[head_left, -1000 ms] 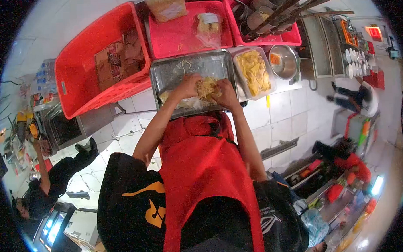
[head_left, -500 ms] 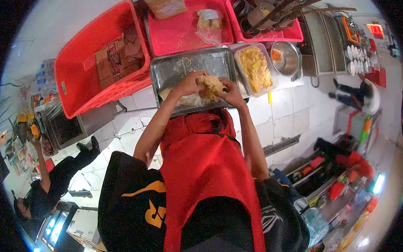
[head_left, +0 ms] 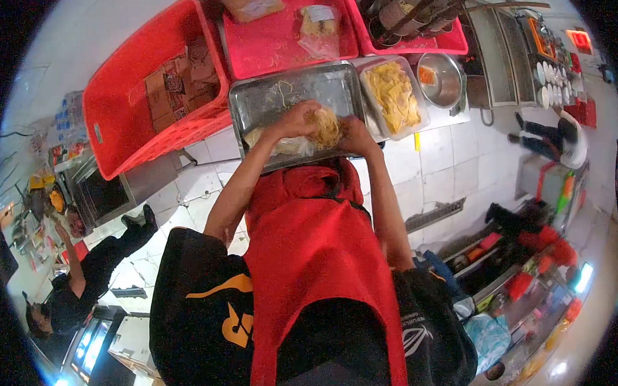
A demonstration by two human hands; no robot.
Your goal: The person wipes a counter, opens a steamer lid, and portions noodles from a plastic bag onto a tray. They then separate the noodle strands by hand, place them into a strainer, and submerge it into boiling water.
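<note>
A tangled bundle of yellow noodles (head_left: 326,130) is between my two hands, just over the metal tray (head_left: 251,94). My left hand (head_left: 297,120) has its fingers closed on the bundle's left side. On the other side, my right hand (head_left: 355,135) grips it with bent fingers, partly hidden from above. Under my left wrist, a clear plastic bag (head_left: 291,146) with pale contents lies in the tray. A few loose noodle strands (head_left: 285,92) stick to the tray's bottom near the far side.
Right of the tray stand a tub of yellow wrapper-like sheets (head_left: 391,98) and a steel pot (head_left: 441,83). Beyond are a pink tray (head_left: 270,48) and a crate of long-handled strainers (head_left: 413,43). A red crate (head_left: 116,125) holds cardboard. Other people (head_left: 97,268) are at left and far right.
The noodle bundle has turned and looks more compact between my hands. My right hand has shifted, its fingers now more curled. The view has tilted slightly.
</note>
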